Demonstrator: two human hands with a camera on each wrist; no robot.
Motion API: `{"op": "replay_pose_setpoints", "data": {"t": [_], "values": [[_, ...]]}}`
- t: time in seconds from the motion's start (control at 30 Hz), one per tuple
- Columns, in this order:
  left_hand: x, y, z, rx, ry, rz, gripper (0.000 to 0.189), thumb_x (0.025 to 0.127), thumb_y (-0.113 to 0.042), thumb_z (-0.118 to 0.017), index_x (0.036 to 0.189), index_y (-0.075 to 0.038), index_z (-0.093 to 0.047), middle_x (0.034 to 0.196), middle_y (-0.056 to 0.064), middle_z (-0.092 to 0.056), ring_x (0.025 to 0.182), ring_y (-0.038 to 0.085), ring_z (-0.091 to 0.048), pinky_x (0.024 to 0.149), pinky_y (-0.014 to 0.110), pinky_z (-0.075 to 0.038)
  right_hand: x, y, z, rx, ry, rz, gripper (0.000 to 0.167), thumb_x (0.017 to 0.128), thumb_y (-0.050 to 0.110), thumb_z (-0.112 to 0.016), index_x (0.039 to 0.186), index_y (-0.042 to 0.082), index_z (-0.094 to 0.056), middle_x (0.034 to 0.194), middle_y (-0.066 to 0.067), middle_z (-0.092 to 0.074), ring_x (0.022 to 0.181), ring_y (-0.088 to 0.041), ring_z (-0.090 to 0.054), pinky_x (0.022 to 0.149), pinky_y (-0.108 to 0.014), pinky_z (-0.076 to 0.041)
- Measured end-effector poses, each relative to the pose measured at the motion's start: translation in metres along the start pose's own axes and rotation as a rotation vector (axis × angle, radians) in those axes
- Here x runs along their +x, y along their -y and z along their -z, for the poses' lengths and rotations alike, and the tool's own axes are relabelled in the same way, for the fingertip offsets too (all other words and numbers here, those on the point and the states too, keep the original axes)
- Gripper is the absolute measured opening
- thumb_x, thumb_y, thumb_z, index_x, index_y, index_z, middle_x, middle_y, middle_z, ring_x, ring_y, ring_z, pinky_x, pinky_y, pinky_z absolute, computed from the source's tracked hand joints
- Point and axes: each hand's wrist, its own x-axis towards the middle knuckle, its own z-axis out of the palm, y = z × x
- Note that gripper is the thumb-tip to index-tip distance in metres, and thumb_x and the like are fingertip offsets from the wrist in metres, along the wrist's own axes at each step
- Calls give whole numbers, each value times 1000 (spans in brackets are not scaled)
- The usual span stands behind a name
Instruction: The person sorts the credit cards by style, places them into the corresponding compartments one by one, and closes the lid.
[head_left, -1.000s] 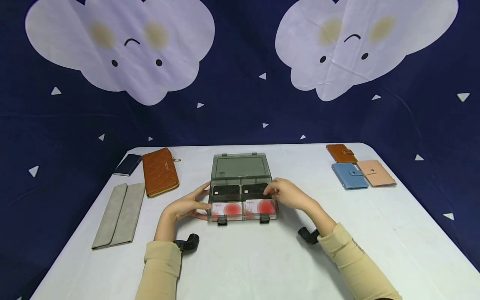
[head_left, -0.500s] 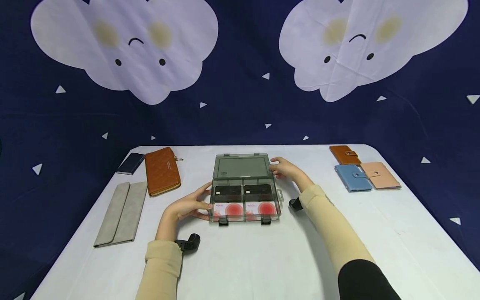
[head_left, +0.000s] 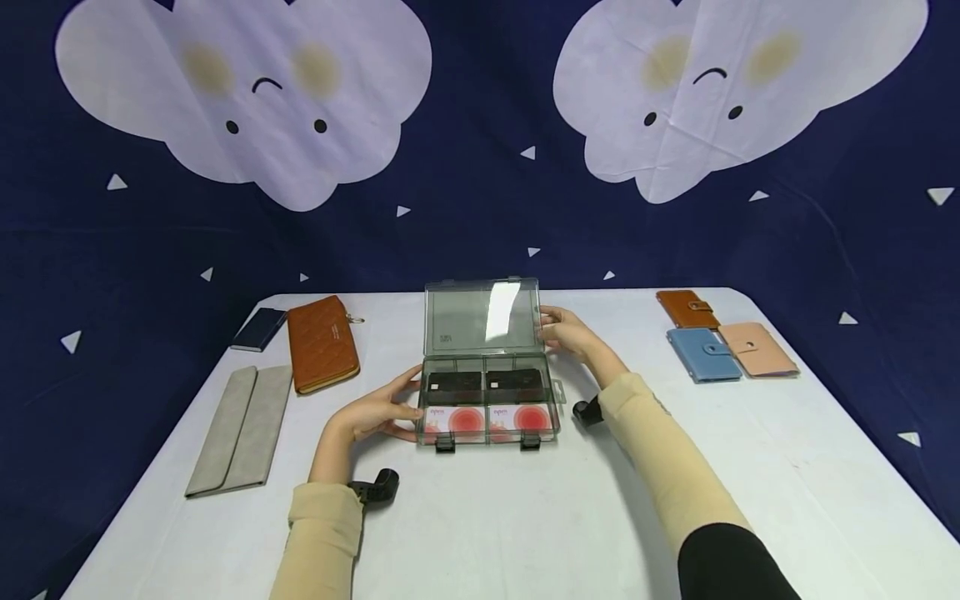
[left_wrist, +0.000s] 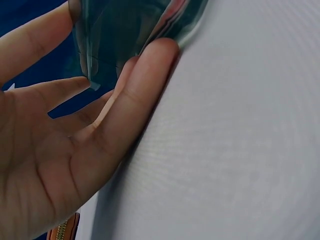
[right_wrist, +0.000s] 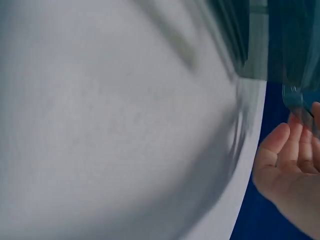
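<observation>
A transparent grey-green plastic box stands mid-table, divided into compartments. Its hinged lid is tilted up at the back, with a bright reflection on it. Black cards with a chip lie in the two rear compartments; white cards with a red circle fill the front ones. My left hand rests against the box's left side, its fairly straight fingers and thumb spread along the wall. With my right hand I hold the lid's right edge; in the right wrist view its fingers bend at that edge.
To the left lie a grey folder, a brown zip wallet and a dark blue booklet. Brown, blue and pink card holders lie at the right. A blue cloud-print curtain hangs behind the table.
My right hand has gone from the rear right compartment to the lid's right edge, and the lid has tilted up from lying back. My left hand stays at the box's left side.
</observation>
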Motion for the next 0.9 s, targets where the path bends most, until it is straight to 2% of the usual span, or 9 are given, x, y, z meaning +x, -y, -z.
{"op": "replay_pose_setpoints", "data": {"t": [0.03, 0.17, 0.27, 0.37, 0.57, 0.63, 0.73, 0.8, 0.9], "values": [[0, 0, 0, 0, -1, 1, 89, 86, -2, -59, 150, -18, 0, 151, 21, 0, 93, 21, -54, 79, 48, -55, -15, 19, -12, 13, -23, 21, 68, 79, -7, -57, 141, 2, -32, 121, -14, -47, 89, -15, -53, 71, -22, -52], [0, 1, -1, 2, 1, 1, 89, 86, -2, -60, 150, -18, 0, 151, 21, 0, 93, 21, -54, 79, 47, -55, -48, 64, -41, 83, -108, 97, 53, 84, -8, -50, 134, -7, -33, 118, -10, -46, 96, -14, -51, 82, -25, -46], [0, 1, -1, 7, 2, 0, 90, 86, -2, -60, 150, -18, 1, 151, 21, 0, 94, 21, -54, 79, 47, -55, -63, 80, -47, 127, -112, 179, 41, 88, -7, -48, 127, -5, -38, 110, -3, -51, 95, -12, -51, 84, -26, -44], [0, 1, 0, 8, -2, -4, 90, 86, -3, -60, 150, -18, 1, 151, 21, -1, 95, 22, -54, 79, 47, -55, -74, 86, -46, 78, -98, 273, 37, 87, -6, -52, 123, -2, -43, 104, 1, -54, 95, -10, -51, 84, -23, -44], [1, -2, 0, 30, 6, -15, 89, 87, -3, -59, 150, -18, 2, 150, 22, -2, 97, 23, -53, 78, 46, -55, -104, 95, -46, -222, -25, 379, 43, 85, 2, -59, 125, -5, -46, 121, -19, -49, 102, -16, -48, 90, -29, -42], [-3, -6, 3, 61, 18, -9, 89, 87, -4, -59, 150, -16, 3, 150, 23, -3, 99, 25, -54, 78, 45, -56, -115, 96, -47, -334, 2, 387, 43, 85, 6, -62, 126, -1, -48, 123, -20, -48, 106, -20, -46, 95, -36, -39], [-18, -20, 8, 136, -2, -33, 84, 89, -4, -57, 149, -9, 0, 150, 25, -7, 104, 35, -54, 78, 44, -56, -131, 94, -52, -537, 24, 433, 45, 85, 11, -66, 127, 6, -50, 115, -11, -52, 107, -22, -46, 98, -43, -36], [-32, -35, 8, 226, -59, -83, 77, 91, -7, -56, 149, -5, -5, 150, 25, -12, 111, 40, -49, 80, 43, -55, -142, 91, -57, -707, 32, 492, 47, 83, 14, -69, 126, 9, -51, 109, -7, -55, 104, -21, -49, 96, -44, -37], [-49, -57, -3, 481, -196, -216, 66, 93, -18, -55, 147, -5, -20, 147, 23, -26, 118, 42, -43, 86, 45, -52, -157, 86, -65, -976, 66, 636, 47, 80, 18, -72, 122, 10, -54, 107, -3, -58, 99, -19, -52, 92, -43, -40]]}}
